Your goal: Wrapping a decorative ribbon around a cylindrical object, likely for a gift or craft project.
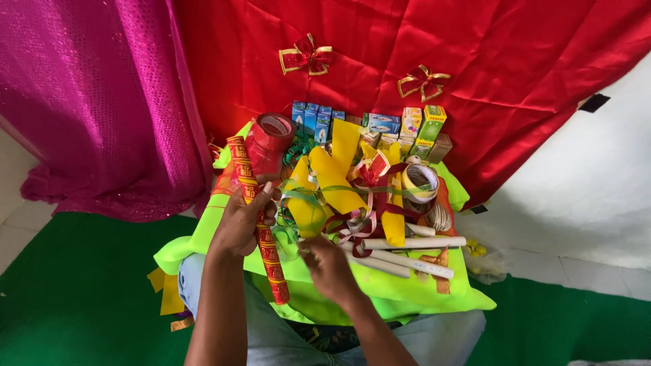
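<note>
I am gripping the red-and-gold patterned stick (260, 227) upright in my closed left hand (242, 220) over the neon-green cloth (380, 288), while my right hand (327, 266) is pinching a green ribbon (303, 198) beside it, presumably for wrapping, which needs steady tension.

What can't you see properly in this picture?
Head view only:
- Right hand: its fingers curl away from the camera, so whatever they pinch is hidden.
- Small boxes at the back: too small to tell what they hold.
- Red patterned stick: the left hand covers its middle.
- Tape roll: partly buried under ribbons.
</note>
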